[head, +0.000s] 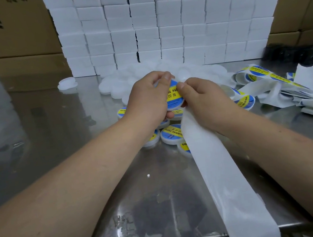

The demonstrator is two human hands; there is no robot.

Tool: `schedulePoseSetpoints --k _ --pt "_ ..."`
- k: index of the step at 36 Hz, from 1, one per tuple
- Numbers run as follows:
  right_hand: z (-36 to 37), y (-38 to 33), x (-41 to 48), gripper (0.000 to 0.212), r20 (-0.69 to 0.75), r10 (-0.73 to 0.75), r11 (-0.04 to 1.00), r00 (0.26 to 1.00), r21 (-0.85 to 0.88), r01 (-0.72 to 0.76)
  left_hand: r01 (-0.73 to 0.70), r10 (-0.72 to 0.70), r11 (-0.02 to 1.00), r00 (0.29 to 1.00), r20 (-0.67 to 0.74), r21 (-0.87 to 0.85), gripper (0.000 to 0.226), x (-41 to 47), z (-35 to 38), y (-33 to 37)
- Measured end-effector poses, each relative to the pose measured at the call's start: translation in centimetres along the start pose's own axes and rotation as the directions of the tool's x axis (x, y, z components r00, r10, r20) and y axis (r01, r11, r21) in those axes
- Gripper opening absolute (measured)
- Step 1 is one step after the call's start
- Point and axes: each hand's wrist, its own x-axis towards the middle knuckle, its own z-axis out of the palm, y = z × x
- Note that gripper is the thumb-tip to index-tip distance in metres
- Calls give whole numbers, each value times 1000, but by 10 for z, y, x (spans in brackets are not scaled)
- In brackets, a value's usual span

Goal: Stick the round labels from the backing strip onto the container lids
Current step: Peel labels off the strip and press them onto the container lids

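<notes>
Label (173,94) on held lid (176,107): "G PAS", "焊膏"; strip labels (258,70): "SOLDERING PASTE".

Reflective steel table (43,123). White blocks (168,21) stacked as a wall at back. Cardboard boxes (14,27) behind, both sides. Blurred black items (290,55) far right.

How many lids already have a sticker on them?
8 round white labelled lids: one gripped by the left hand, one left of it, five below both hands, one right of the right hand. More may be hidden.

Steel table (52,122) bears lids (171,134), label strip (266,82), white boxes (159,28)
</notes>
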Motion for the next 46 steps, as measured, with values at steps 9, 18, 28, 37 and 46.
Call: schedulePoseSetpoints --k 9,18,28,37,46 --pt "1 2 1 39 -3 6 1000 1000 0 -6 -59 57 992 998 19 107 33 3 -2 -5" --pt "-2 4 1 45 -60 72 997 996 40 -69 -132 161 905 986 -40 405 41 8 -11 -7" --pt "-6 1 1 36 -141 21 1000 990 7 -21 4 -55 631 998 40 776 37 13 -11 -17" --pt "-6 -1 -1 45 -170 -10 997 985 77 24 -161 208 518 976 59 840 43 14 -11 -22" --pt "-9 -7 -1 44 -209 -10 985 978 164 45 -239 220 960 966 132 149 30 -1 -5 -7"
